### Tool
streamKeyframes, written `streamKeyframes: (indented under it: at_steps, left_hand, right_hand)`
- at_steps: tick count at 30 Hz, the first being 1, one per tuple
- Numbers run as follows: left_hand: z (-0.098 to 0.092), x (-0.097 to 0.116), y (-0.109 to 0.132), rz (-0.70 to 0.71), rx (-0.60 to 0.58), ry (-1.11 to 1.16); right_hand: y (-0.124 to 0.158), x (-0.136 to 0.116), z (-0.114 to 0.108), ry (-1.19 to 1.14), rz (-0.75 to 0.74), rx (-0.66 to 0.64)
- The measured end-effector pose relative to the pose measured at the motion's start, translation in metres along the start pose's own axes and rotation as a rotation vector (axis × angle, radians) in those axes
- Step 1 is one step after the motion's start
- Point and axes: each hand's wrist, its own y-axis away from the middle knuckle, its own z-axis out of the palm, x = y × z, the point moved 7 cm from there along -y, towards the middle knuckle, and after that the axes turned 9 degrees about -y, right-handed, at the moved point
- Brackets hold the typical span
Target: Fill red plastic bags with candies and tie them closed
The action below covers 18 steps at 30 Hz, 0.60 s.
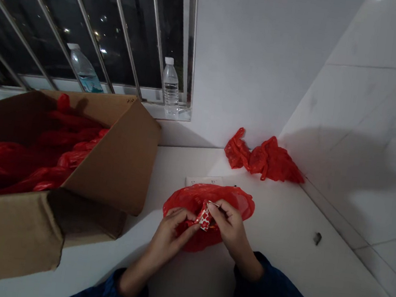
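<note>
A small red-and-white patterned packet (205, 219) is pinched between my two hands, above an opened red plastic bag (244, 202) that lies on the white table (267, 235). My left hand (168, 234) grips the packet's left side, thumb and fingers closed on it. From the right, my right hand (229, 226) holds the upper right edge between thumb and fingertips. Other contents of the bag are mostly hidden behind the hands. The packet's kind cannot be made out.
On the left stands an open cardboard box (120, 153) with several red plastic bags (52, 144) inside. Crumpled red bags (267, 160) lie against the wall. A power strip (195, 181) sits behind the opened bag. Two water bottles (170, 86) stand by the barred window. A small dark object (317, 238) lies right.
</note>
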Motion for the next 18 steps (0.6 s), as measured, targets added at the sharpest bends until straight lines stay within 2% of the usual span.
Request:
streamKeyframes:
  at_steps: [3, 4, 7, 9, 11, 14, 18]
  left_hand:
    - [-0.006, 0.003, 0.000, 0.052, -0.003, -0.068]
    - [-0.007, 0.004, 0.000, 0.079, -0.030, -0.107]
    - [-0.007, 0.000, 0.001, 0.116, -0.153, -0.237]
    - [-0.005, -0.004, 0.002, 0.114, -0.221, -0.331]
    - [-0.002, -0.007, 0.003, 0.122, -0.255, -0.425]
    - [0.001, -0.004, 0.002, 0.136, -0.200, -0.501]
    - [0.008, -0.002, 0.002, 0.122, -0.197, -0.528]
  right_hand:
    - [0.002, -0.001, 0.004, -0.023, 0.047, -0.112]
    - [0.002, -0.004, 0.000, 0.016, 0.024, -0.101]
    - [0.001, -0.026, -0.023, 0.298, -0.179, 0.108]
    - [0.002, -0.037, -0.028, 0.480, -0.276, 0.169]
    - [0.001, -0.038, -0.023, 0.593, -0.296, 0.089]
    - [0.001, -0.030, -0.014, 0.704, -0.291, -0.026]
    - [0.000, -0.014, -0.016, 0.782, -0.265, -0.045]
